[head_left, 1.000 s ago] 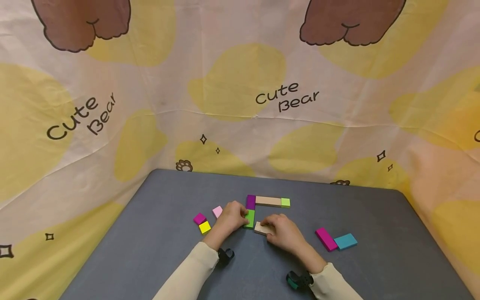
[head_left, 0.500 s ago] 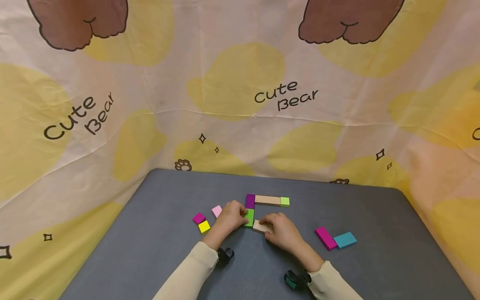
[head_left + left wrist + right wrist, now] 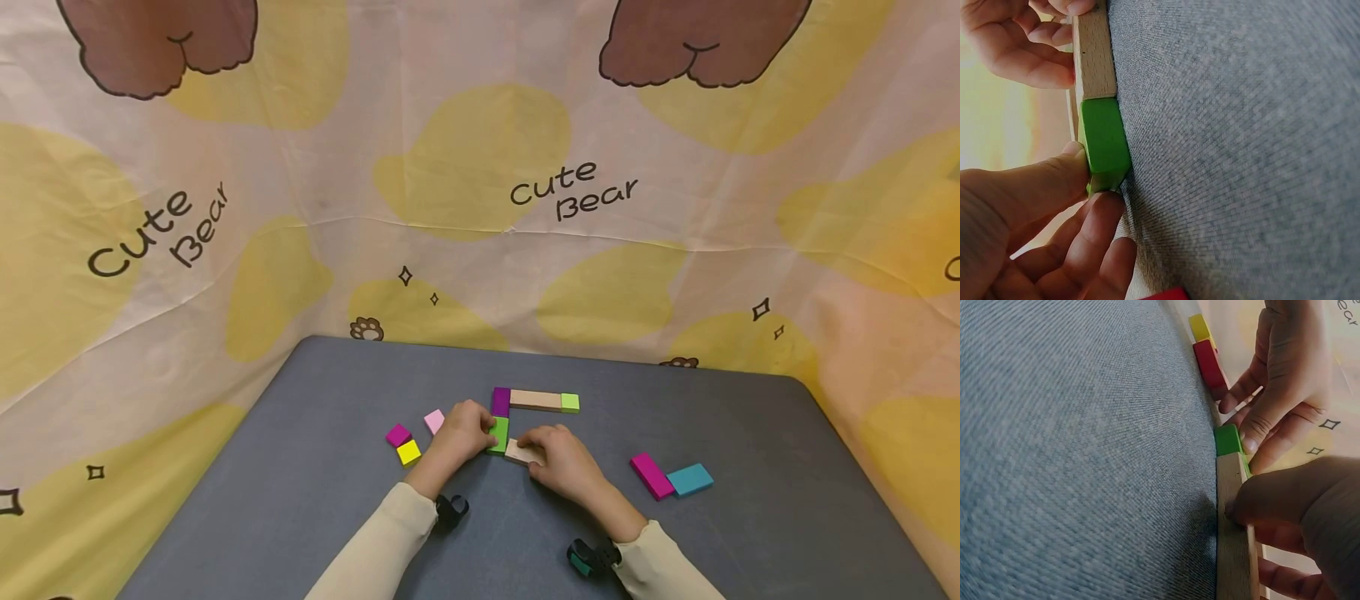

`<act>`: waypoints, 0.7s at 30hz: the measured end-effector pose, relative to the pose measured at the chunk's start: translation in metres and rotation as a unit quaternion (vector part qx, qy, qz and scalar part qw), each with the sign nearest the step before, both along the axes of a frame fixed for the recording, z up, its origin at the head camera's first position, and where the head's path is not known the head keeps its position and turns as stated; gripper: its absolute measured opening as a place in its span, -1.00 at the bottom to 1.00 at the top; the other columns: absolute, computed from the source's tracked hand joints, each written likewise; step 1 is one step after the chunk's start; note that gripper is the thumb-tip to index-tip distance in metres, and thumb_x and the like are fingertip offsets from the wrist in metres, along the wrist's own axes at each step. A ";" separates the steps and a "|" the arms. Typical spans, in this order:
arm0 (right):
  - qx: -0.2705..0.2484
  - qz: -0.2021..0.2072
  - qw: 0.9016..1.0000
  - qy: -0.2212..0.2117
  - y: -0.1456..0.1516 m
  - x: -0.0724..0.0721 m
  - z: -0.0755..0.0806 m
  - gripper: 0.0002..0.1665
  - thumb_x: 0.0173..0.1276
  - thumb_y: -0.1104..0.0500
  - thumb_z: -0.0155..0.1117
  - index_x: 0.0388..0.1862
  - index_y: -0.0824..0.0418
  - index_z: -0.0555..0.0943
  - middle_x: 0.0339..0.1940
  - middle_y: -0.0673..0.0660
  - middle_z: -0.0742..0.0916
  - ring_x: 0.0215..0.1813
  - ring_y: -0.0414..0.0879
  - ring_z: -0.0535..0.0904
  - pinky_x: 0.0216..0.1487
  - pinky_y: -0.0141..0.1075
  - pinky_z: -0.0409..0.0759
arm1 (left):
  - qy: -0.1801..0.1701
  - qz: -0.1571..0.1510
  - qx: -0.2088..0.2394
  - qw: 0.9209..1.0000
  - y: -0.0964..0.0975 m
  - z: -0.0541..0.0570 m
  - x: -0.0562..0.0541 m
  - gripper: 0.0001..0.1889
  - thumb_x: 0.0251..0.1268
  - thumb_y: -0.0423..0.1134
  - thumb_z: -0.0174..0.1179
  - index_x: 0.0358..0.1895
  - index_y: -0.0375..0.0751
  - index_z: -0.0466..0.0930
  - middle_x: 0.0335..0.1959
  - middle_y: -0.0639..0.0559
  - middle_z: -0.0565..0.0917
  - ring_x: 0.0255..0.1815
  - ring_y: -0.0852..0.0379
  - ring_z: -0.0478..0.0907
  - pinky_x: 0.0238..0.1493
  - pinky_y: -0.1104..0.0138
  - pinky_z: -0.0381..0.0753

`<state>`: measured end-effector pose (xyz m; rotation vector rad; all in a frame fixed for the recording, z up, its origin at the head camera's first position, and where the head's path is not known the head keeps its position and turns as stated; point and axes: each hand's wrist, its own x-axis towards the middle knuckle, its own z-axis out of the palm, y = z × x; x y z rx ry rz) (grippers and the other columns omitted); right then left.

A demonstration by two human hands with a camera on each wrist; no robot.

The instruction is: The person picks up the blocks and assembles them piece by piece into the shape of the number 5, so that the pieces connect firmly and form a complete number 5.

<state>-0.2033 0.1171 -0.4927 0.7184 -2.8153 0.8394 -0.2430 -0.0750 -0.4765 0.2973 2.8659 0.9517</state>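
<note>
My left hand (image 3: 463, 432) pinches a green block (image 3: 499, 435) from its left side, thumb and fingertips at the block's end in the left wrist view. With curled fingers my right hand (image 3: 564, 463) holds a plain wooden block (image 3: 516, 452), lying flat on the grey table. One end of this wooden block (image 3: 1096, 59) meets the green block (image 3: 1105, 134) in the left wrist view. Behind the green block sits a purple block (image 3: 501, 402). From there a long wooden block (image 3: 536, 401) runs right to a lime green cube (image 3: 570, 403). My right fingers hide part of the held wooden block.
Left of my left hand lie a magenta block (image 3: 399, 435), a yellow block (image 3: 408, 452) and a partly hidden pink block (image 3: 434, 422). Toward the right, a long magenta block (image 3: 652, 477) touches a blue block (image 3: 691, 480). A printed cloth (image 3: 465, 167) hangs behind the table (image 3: 360, 367).
My right hand and the wooden block have shifted slightly left toward the green block. My left hand stays in place on the green block.
</note>
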 end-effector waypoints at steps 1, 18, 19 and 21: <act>0.000 0.002 1.000 0.002 0.000 0.000 0.000 -0.65 -0.01 0.28 0.43 -0.15 0.13 0.71 -0.19 0.02 0.74 -0.18 -0.11 0.54 -0.19 -0.22 0.53 | 0.001 0.000 0.000 1.000 0.000 0.000 0.000 -0.77 -0.06 -0.28 0.48 -0.28 -0.25 0.77 -0.50 0.02 0.63 -0.45 0.13 0.44 -0.37 0.33 0.49; 0.021 0.036 0.999 0.009 0.044 0.007 0.015 -0.46 0.13 0.05 0.40 0.14 0.01 0.60 0.09 -0.01 0.65 0.17 0.07 0.52 0.05 0.03 0.55 | 0.001 0.001 -0.004 1.000 -0.001 0.000 0.001 -0.73 -0.05 -0.28 0.47 -0.20 -0.24 0.77 -0.48 0.01 0.64 -0.41 0.13 0.45 -0.34 0.33 0.49; 0.027 0.037 0.999 0.014 0.047 0.007 0.016 -0.46 0.12 0.05 0.41 0.14 0.02 0.60 0.09 0.00 0.65 0.16 0.08 0.53 0.05 0.04 0.55 | 0.002 0.000 -0.003 1.000 -0.001 0.000 0.001 -0.74 -0.05 -0.28 0.47 -0.21 -0.24 0.77 -0.49 0.01 0.63 -0.42 0.13 0.45 -0.34 0.33 0.49; 0.038 0.040 0.998 0.021 0.055 0.008 0.016 -0.45 0.11 0.05 0.41 0.13 0.03 0.59 0.06 0.00 0.65 0.14 0.08 0.54 0.04 0.05 0.55 | 0.004 -0.002 -0.002 1.000 -0.001 -0.001 0.001 -0.74 -0.05 -0.28 0.47 -0.22 -0.25 0.77 -0.50 0.01 0.63 -0.43 0.13 0.44 -0.35 0.33 0.48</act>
